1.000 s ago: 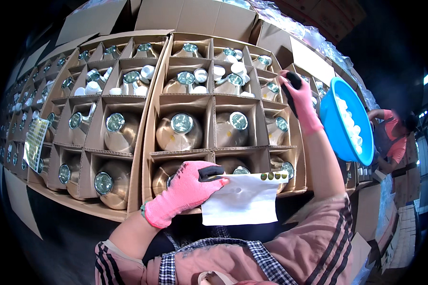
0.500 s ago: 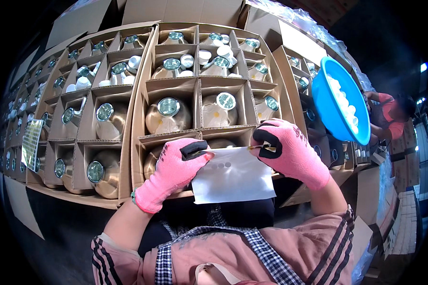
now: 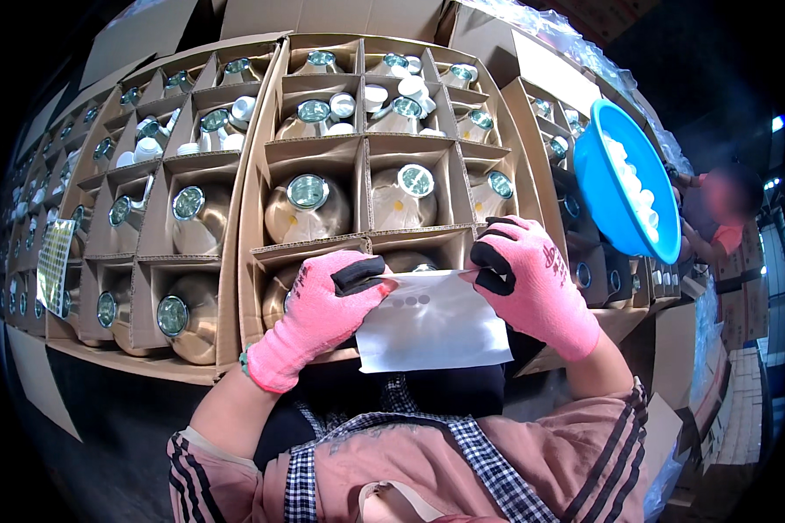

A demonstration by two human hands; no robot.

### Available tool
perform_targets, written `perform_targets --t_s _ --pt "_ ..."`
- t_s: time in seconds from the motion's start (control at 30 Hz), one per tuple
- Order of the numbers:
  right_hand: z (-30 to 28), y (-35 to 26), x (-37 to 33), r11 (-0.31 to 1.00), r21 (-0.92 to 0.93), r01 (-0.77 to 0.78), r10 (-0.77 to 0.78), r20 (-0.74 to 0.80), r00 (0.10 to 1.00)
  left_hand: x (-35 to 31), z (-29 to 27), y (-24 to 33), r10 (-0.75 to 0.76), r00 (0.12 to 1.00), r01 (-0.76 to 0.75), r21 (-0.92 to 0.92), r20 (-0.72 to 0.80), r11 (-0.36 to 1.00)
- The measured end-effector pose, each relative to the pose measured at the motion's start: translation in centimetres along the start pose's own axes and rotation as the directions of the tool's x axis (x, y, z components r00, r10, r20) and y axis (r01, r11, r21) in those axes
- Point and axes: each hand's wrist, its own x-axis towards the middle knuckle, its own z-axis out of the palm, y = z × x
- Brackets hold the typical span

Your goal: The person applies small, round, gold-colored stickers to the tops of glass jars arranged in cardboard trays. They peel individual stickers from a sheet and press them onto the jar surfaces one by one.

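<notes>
A white sheet of paper (image 3: 434, 327) hangs between my hands over the front edge of the middle carton, with a few grey round spots near its upper left corner. My left hand (image 3: 329, 296), in a pink glove with dark fingertips, pinches the sheet's upper left corner. The similarly gloved right hand (image 3: 535, 283) is closed on the upper right corner, its fingers curled. Just beyond the sheet, gold glass liners with silvery-green round mouths, such as this glass liner (image 3: 308, 200), stand in the divided cardboard carton (image 3: 318, 146). My hands and the sheet partly hide the front row.
A blue basin (image 3: 595, 187) of white caps stands tilted at the right on another carton. More divided cartons with liners stretch left, where a sheet of yellow dots (image 3: 54, 266) rests. White caps (image 3: 341, 105) lie in several cells. Another person (image 3: 715, 205) is at the far right.
The right hand has shifted slightly and its fingers curl differently at the sheet's corner. The sheet has moved a little to the right. The left hand stays nearly still.
</notes>
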Motion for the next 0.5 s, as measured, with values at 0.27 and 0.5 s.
perform_targets --t_s 0.27,0.5 --pt "0.3 -0.9 0.2 0.992 -0.114 0.046 -0.037 0.085 0.996 0.5 0.2 1.4 0.493 0.868 -0.446 0.517 0.052 0.731" --pt "0.1 -1.3 0.9 0.998 -0.034 0.056 -0.051 0.134 0.99 0.7 0.0 -0.1 0.375 0.925 -0.372 0.316 0.052 0.873"
